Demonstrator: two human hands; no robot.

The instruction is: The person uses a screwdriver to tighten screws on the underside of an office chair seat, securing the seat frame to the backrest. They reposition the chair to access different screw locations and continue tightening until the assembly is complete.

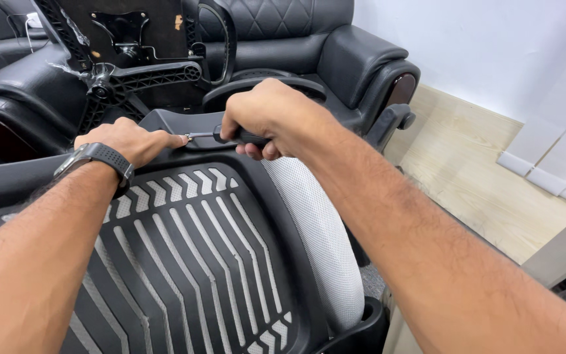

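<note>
screwdriver (230, 136): handle mostly buried under right hand (266, 115) fingers, only short shaft shows. tip hidden behind left hand (129, 139) fingertips; fastener not visible. chair back (185, 262) cut off at bottom edge. both forearms run out of frame below.

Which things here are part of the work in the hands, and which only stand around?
In use: black-handled screwdriver in right hand; left hand steadying its tip; black slotted plastic chair back.

Around: black leather sofa; upturned black chair base.
</note>
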